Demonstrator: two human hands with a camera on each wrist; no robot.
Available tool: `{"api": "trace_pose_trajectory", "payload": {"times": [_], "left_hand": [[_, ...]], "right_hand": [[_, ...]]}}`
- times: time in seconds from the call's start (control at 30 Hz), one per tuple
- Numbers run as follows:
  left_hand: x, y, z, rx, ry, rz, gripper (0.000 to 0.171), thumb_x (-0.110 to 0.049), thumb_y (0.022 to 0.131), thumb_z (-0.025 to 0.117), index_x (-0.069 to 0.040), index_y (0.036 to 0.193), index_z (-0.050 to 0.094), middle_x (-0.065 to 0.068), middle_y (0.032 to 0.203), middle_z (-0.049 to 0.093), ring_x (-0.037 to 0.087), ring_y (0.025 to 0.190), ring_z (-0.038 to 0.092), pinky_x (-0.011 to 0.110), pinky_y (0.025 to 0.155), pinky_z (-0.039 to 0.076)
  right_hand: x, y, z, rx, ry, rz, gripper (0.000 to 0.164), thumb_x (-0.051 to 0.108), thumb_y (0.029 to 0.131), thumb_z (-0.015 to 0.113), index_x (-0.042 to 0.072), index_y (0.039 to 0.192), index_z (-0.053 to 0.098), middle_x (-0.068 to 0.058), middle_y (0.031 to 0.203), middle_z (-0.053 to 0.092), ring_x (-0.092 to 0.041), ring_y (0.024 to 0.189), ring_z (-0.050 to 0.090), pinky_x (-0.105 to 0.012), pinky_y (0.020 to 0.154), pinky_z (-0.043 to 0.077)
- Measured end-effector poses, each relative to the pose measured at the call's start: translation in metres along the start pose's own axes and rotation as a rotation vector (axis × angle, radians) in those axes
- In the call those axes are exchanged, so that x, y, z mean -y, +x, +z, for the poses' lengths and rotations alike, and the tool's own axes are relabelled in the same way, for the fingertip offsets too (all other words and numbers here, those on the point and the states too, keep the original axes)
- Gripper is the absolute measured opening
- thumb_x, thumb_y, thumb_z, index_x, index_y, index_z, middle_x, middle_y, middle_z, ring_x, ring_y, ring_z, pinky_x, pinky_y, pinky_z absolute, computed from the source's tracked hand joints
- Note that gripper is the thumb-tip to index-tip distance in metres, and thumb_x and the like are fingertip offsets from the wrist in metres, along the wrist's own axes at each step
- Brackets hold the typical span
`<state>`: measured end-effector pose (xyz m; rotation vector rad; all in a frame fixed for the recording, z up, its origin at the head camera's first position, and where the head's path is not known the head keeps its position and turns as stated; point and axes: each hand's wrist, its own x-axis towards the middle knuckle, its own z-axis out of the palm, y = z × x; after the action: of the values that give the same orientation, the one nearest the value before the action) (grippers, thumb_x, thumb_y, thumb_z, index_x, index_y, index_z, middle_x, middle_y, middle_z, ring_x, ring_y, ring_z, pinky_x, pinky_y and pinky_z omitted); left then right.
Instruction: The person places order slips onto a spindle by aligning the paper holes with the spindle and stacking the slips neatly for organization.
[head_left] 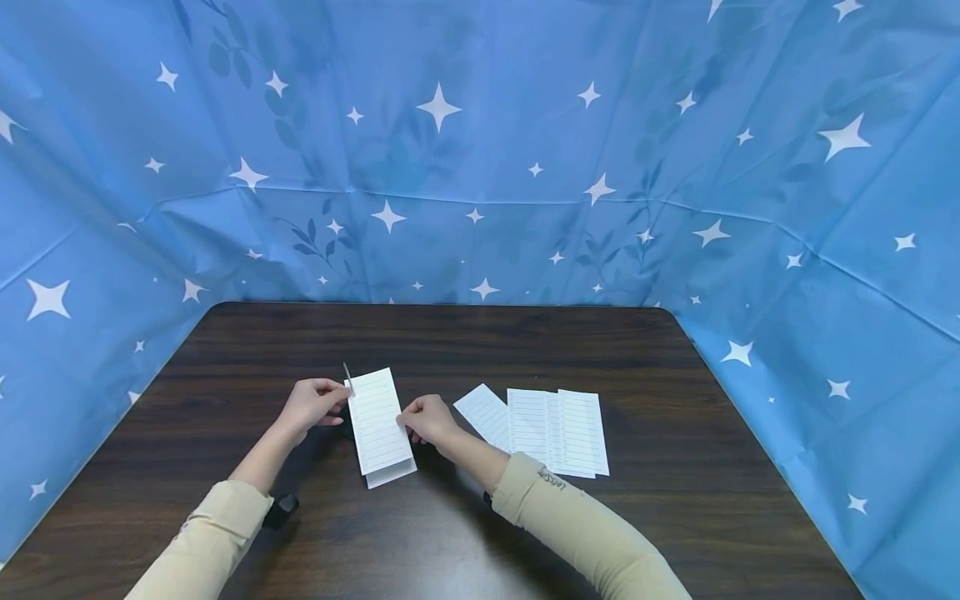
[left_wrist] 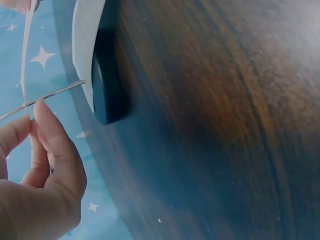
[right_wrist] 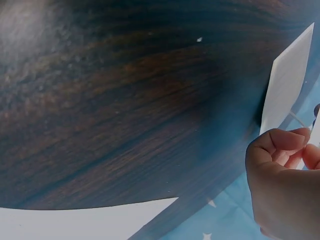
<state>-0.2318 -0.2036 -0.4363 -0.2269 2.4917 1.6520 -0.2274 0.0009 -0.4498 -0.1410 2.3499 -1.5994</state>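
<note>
A white lined sheet (head_left: 377, 421) is held up over the dark table between both hands. My left hand (head_left: 315, 406) pinches its upper left edge together with a thin metallic rod (left_wrist: 57, 91), which crosses the paper edge at the fingertips. My right hand (head_left: 429, 419) pinches the sheet's right edge between thumb and fingers. Below the held sheet, another white paper (right_wrist: 287, 82) shows, its lower end peeking out in the head view. Beside that paper, in the left wrist view, lies a dark object with a rounded end (left_wrist: 106, 95).
Several lined white sheets (head_left: 583, 433) lie overlapping on the wooden table (head_left: 675, 517) right of the hands. A blue star-patterned cloth (head_left: 480, 150) hangs behind the table and along its sides.
</note>
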Motion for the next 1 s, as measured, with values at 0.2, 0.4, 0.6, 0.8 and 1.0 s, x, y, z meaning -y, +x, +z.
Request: {"api": "trace_pose_trajectory", "payload": {"times": [0.2,0.4,0.6,0.8,1.0], "left_hand": [[0.006,0.002,0.001,0.04,0.043,-0.011,0.03,-0.01,0.093,0.055,0.016,0.106,0.058,0.006,0.082,0.053,0.011,0.069,0.052,0.022,0.06,0.059],[0.011,0.005,0.004,0.054,0.109,0.018,0.025,-0.009,0.093,0.055,0.014,0.101,0.06,0.007,0.079,0.056,0.011,0.065,0.051,0.024,0.055,0.058],[0.016,0.008,0.008,0.032,0.199,0.018,0.021,-0.007,0.091,0.057,0.013,0.096,0.06,0.008,0.075,0.055,0.013,0.064,0.053,0.028,0.053,0.059],[0.019,0.011,0.011,0.009,0.289,0.022,0.019,-0.007,0.089,0.058,0.012,0.093,0.061,0.01,0.073,0.056,0.015,0.062,0.056,0.028,0.05,0.058],[0.018,0.01,0.015,-0.018,0.314,0.013,0.016,-0.007,0.089,0.059,0.008,0.087,0.061,0.007,0.07,0.055,0.012,0.056,0.055,0.025,0.048,0.057]], "right_hand": [[-0.006,0.001,-0.002,0.007,-0.065,0.026,0.011,0.004,0.083,0.061,-0.004,0.076,0.065,-0.003,0.057,0.051,-0.009,0.044,0.042,-0.015,0.039,0.035],[-0.007,0.002,-0.004,0.054,-0.126,0.032,0.01,0.002,0.08,0.063,-0.004,0.074,0.067,-0.002,0.055,0.053,-0.009,0.043,0.043,-0.016,0.038,0.034],[-0.009,0.005,-0.004,0.071,-0.177,0.018,0.012,0.003,0.08,0.064,-0.004,0.071,0.067,-0.001,0.051,0.051,-0.009,0.04,0.041,-0.016,0.036,0.034],[-0.013,0.007,-0.002,0.068,-0.208,0.002,0.017,0.004,0.08,0.064,-0.003,0.065,0.066,0.002,0.047,0.047,-0.008,0.037,0.038,-0.016,0.035,0.032],[-0.014,0.008,-0.002,0.066,-0.257,-0.006,0.02,0.004,0.079,0.063,-0.004,0.062,0.066,0.002,0.045,0.046,-0.008,0.036,0.037,-0.016,0.034,0.031]]}}
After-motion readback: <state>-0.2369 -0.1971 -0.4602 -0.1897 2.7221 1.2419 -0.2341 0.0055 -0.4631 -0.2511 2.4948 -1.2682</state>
